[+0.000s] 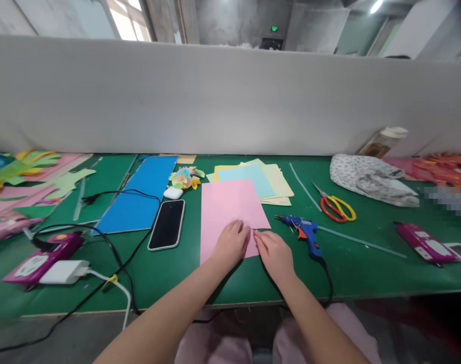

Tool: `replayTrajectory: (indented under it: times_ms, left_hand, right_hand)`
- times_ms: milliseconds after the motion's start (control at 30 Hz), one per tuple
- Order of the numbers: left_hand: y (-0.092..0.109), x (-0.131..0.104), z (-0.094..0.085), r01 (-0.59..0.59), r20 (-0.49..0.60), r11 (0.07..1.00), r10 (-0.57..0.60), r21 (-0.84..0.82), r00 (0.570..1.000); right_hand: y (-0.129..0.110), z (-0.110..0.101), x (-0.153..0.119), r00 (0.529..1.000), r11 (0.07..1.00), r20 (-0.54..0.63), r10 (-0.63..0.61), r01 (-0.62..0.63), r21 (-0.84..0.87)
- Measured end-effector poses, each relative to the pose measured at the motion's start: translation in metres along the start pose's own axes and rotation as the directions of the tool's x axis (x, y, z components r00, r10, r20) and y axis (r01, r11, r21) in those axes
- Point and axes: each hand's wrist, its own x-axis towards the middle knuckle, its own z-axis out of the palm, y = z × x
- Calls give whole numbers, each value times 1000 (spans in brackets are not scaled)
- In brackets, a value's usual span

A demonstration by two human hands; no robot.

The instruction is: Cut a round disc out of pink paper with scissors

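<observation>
Pink paper (226,202) lies on the green table in front of the person, overlapping a light blue sheet (249,177) and pale yellow sheets (281,182). My left hand (233,241) rests on the pink paper's lower part, its fingers bent and close together. Just right of it, my right hand (273,252) is at the paper's lower right edge, thumb and fingers pinched on something too small to make out. The fingertips of both hands nearly meet. A blue glue gun (308,230) lies right of my right hand.
Left of the paper are a phone (167,225), a white case (173,193), paper flowers (187,178), a blue board (135,197) and black cables. Scissors (338,208), glue sticks, a patterned cloth (367,179) and a purple power strip (423,242) lie right. A grey partition (230,101) stands behind.
</observation>
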Motion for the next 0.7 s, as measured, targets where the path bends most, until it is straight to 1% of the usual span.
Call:
replayTrajectory:
  times_ms: [133,300,700]
  left_hand:
    - [-1,0,-1,-16,-8,1000,16,24,1000]
    - [-1,-1,2,-25,-14,999,25,21,1000]
    - [-3,-1,3,-42,-33,999,43,27,999]
  right_hand:
    - [-1,4,-3,996,996,-33,-86,87,25]
    - [0,3,-2,988,988,-53,-145,147,41]
    - [0,1,-2,984,981,-56,-171,175,82]
